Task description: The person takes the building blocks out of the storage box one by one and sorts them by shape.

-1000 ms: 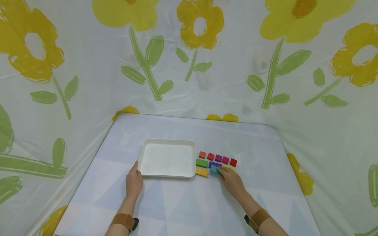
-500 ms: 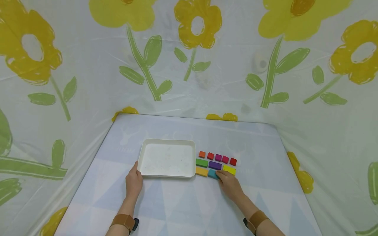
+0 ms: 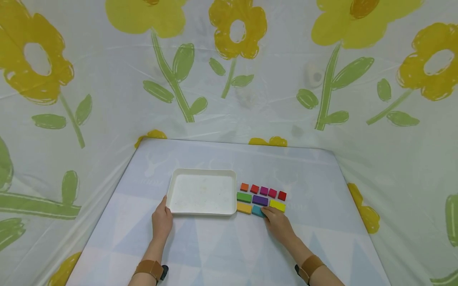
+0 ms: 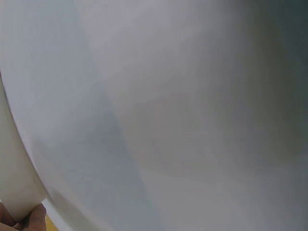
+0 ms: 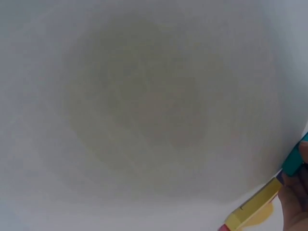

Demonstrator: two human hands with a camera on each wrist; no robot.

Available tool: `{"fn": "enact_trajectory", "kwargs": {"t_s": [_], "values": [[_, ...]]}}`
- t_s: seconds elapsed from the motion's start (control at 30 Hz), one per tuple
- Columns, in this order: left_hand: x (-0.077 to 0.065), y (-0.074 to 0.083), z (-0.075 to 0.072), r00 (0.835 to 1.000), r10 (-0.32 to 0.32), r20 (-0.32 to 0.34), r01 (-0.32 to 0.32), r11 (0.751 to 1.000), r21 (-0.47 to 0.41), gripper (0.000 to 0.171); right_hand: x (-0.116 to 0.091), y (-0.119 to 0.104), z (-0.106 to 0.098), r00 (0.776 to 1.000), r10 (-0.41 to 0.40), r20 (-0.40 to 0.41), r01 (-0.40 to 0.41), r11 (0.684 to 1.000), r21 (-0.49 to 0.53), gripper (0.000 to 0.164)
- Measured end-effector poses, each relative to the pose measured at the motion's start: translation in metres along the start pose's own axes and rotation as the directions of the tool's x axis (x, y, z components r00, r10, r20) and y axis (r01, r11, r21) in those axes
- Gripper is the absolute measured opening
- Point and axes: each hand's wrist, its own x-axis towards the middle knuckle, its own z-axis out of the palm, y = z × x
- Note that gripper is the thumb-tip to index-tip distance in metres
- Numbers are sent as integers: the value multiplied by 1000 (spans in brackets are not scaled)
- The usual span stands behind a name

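My left hand (image 3: pixel 162 222) grips the near-left corner of a shallow white tray (image 3: pixel 202 172); the left wrist view catches fingertips (image 4: pixel 36 219) at that corner. The thumb and fingers of my right hand (image 3: pixel 280 225) pinch a teal block (image 3: pixel 257 211) at its right end, which they partly hide. This block lies in the nearest row, just right of an orange-yellow block (image 3: pixel 244 208). Behind it sit a green block (image 3: pixel 244 197), a purple block (image 3: pixel 260 200) and a yellow block (image 3: pixel 277 205). In the right wrist view the teal block (image 5: pixel 293 161) shows at the right edge.
A back row of several small blocks runs from an orange block (image 3: pixel 244 186) to a red block (image 3: pixel 282 196). All the blocks are right of the tray, on a pale patterned tabletop (image 3: pixel 214 254). Flower-print cloth (image 3: pixel 279 99) hangs around the table.
My right hand has brought the teal block down and slightly nearer, from in front of the purple block to beside the orange-yellow one. The yellow and purple blocks show more. My left hand stays put.
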Motion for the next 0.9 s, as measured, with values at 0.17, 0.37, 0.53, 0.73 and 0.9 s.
{"fn": "enact_trajectory", "kwargs": {"t_s": [0.17,0.37,0.53,0.73,0.9], "values": [[0,-1,-1,1000,-13,17,13,1000,-2,46,0,-2,-3,998,43,43,-43,999,0,39],[1,-2,1,999,-14,33,14,1000,-7,45,-4,-7,-11,993,108,46,-108,994,14,42],[3,-2,4,999,-5,36,5,1000,-8,45,-13,-12,-15,997,83,9,-83,996,34,39],[4,-3,4,999,-12,43,13,1000,-12,45,-19,-16,-14,998,43,-37,-41,998,48,37],[2,-7,1,997,-47,59,48,999,-3,47,-22,-17,-12,996,56,-66,-53,997,50,39]]}}
